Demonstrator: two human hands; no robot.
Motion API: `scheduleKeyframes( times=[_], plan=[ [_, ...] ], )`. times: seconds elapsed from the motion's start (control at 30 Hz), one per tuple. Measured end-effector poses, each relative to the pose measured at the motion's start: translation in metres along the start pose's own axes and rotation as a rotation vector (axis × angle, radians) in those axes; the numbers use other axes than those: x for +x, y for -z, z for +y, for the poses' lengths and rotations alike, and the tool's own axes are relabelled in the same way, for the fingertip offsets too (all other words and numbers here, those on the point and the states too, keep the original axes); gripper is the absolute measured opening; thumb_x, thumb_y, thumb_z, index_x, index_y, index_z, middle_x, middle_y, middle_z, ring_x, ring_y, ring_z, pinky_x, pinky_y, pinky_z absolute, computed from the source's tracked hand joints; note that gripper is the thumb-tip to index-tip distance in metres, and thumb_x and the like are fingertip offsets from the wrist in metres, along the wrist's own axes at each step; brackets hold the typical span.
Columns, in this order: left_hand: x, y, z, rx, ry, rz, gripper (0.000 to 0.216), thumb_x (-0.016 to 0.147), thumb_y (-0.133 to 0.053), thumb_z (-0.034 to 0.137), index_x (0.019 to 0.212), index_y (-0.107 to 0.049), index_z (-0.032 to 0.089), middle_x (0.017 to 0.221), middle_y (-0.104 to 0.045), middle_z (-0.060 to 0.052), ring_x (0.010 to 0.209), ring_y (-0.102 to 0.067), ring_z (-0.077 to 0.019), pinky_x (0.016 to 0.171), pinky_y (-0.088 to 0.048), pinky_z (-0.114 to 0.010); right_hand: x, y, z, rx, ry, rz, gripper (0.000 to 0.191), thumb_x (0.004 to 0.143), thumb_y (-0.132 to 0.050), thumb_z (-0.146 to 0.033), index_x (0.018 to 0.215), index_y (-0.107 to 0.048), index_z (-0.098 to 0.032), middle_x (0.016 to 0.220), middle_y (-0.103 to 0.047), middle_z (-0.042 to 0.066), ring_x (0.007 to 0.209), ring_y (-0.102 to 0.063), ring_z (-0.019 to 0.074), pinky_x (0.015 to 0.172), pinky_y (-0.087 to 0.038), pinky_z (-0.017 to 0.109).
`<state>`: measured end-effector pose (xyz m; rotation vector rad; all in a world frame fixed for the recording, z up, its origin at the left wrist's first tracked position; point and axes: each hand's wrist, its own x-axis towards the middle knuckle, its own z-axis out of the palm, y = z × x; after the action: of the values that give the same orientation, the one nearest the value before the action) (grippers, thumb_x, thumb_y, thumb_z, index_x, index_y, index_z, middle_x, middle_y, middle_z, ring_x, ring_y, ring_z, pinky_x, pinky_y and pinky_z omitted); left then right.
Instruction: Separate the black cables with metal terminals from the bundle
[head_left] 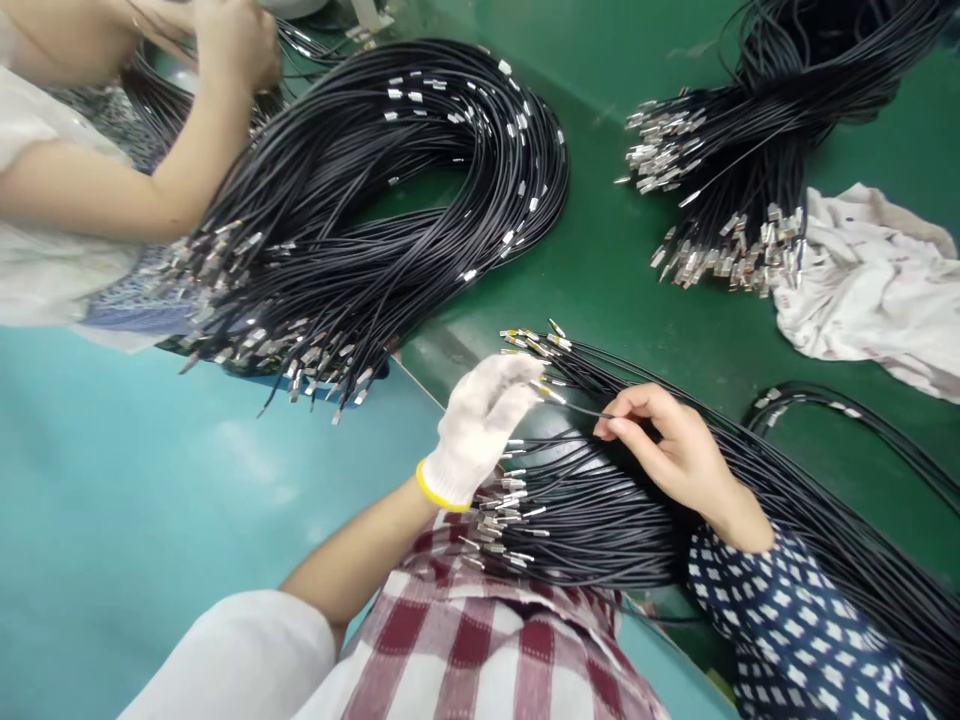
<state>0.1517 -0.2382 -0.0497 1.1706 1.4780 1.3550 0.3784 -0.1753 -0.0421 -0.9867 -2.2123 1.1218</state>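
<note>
My left hand (491, 415) wears a white knit glove with a yellow cuff. Its thumb and fingers close at the metal-tipped end of one thin black cable (574, 407). A little to the right, my bare right hand (667, 440) pinches that same cable between thumb and fingertips. Just below both hands lies a bundle of black cables (600, 525), silver terminals facing left. Beyond my hands another bundle (637, 375) runs off to the lower right, with silver and yellowish terminals at its left end.
A big looped bundle of black cables (517, 190) lies at upper left, beside a co-worker's arm (187, 170). More cables (787, 110) are piled at upper right, next to a crumpled whitish cloth (877, 280). The green tabletop (600, 240) has an edge on my left.
</note>
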Motion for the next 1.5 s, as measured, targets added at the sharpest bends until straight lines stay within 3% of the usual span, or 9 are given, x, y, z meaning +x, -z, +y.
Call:
scheduleKeyframes(
  times=[0.1,0.23,0.33,0.6,0.83,1.13,1.23,1.37,1.5],
  plan=[
    [-0.001,0.0,0.006,0.137,0.069,-0.051,0.021,0.093,-0.05,0.029,0.078,-0.064,0.023,0.083,-0.065,0.0,0.078,-0.062,-0.0157,0.075,-0.05,-0.027,0.002,-0.006,-0.013,-0.142,0.028,-0.03,0.009,0.096,-0.058,-0.031,0.094,-0.057,-0.022,0.079,-0.071,0.003,0.071,-0.067,0.0184,0.068,-0.049,0.03],
    [-0.008,0.005,0.009,0.32,0.044,-0.016,0.021,0.094,-0.048,0.027,0.077,-0.061,0.023,0.079,-0.062,0.002,0.076,-0.058,-0.0155,0.075,-0.046,-0.028,0.014,-0.029,-0.04,-0.31,0.053,0.0,0.02,0.095,-0.061,-0.036,0.107,-0.064,-0.02,0.087,-0.075,0.005,0.076,-0.069,0.0209,0.075,-0.046,0.034],
    [-0.014,0.009,0.011,0.387,0.008,-0.013,0.022,0.094,-0.047,0.026,0.076,-0.059,0.023,0.079,-0.061,0.001,0.078,-0.056,-0.0162,0.075,-0.043,-0.028,0.022,-0.043,-0.055,-0.314,0.014,-0.056,0.023,0.099,-0.052,-0.03,0.085,-0.067,-0.021,0.077,-0.073,0.004,0.068,-0.065,0.0192,0.069,-0.043,0.033],
    [-0.02,0.008,0.014,0.177,0.14,-0.055,0.025,0.094,-0.045,0.026,0.074,-0.059,0.022,0.07,-0.054,0.003,0.066,-0.05,-0.0133,0.064,-0.04,-0.027,0.025,-0.048,-0.046,0.643,-0.312,-0.274,0.034,0.098,-0.049,-0.039,0.077,-0.064,-0.017,0.058,-0.061,-0.001,0.053,-0.056,0.0135,0.056,-0.047,0.026],
    [-0.017,0.011,0.013,0.286,0.093,-0.12,0.027,0.096,-0.044,0.021,0.07,-0.052,0.02,0.07,-0.049,0.004,0.068,-0.047,-0.0109,0.067,-0.038,-0.024,0.019,-0.059,-0.048,0.004,-0.055,-0.061,0.032,0.101,-0.045,-0.027,0.073,-0.059,-0.019,0.068,-0.063,0.001,0.064,-0.056,0.0144,0.068,-0.041,0.029],
    [-0.019,0.01,0.01,0.269,0.143,-0.088,0.026,0.096,-0.046,0.023,0.073,-0.058,0.019,0.071,-0.054,0.004,0.07,-0.051,-0.0105,0.069,-0.041,-0.023,0.015,-0.049,-0.048,-0.039,-0.125,-0.167,0.034,0.101,-0.045,-0.028,0.07,-0.057,-0.019,0.064,-0.057,-0.002,0.059,-0.052,0.0126,0.062,-0.035,0.026],
    [-0.021,0.01,0.004,0.176,0.149,-0.051,0.017,0.095,-0.05,0.025,0.089,-0.065,0.021,0.084,-0.064,0.003,0.077,-0.059,-0.0109,0.073,-0.046,-0.023,0.015,-0.049,-0.045,0.066,-0.15,-0.173,0.033,0.101,-0.045,-0.031,0.074,-0.06,-0.019,0.06,-0.051,-0.004,0.056,-0.048,0.0114,0.059,-0.034,0.025],
    [-0.024,0.015,-0.009,0.091,0.01,-0.096,0.025,0.091,-0.059,0.023,0.116,-0.064,0.022,0.108,-0.071,-0.002,0.09,-0.067,-0.0128,0.08,-0.052,-0.024,0.016,-0.05,-0.039,0.193,-0.179,-0.179,0.035,0.101,-0.046,-0.033,0.073,-0.061,-0.019,0.058,-0.045,-0.005,0.053,-0.04,0.0103,0.055,-0.031,0.025],
    [-0.018,0.024,-0.013,0.284,-0.29,-0.186,0.014,0.09,-0.063,0.019,0.103,-0.068,0.02,0.096,-0.075,-0.001,0.087,-0.068,-0.0118,0.085,-0.051,-0.023,0.016,-0.051,-0.035,0.288,-0.184,-0.185,0.035,0.1,-0.047,-0.033,0.071,-0.06,-0.018,0.06,-0.046,-0.005,0.055,-0.04,0.0102,0.056,-0.033,0.024]
  ],
)
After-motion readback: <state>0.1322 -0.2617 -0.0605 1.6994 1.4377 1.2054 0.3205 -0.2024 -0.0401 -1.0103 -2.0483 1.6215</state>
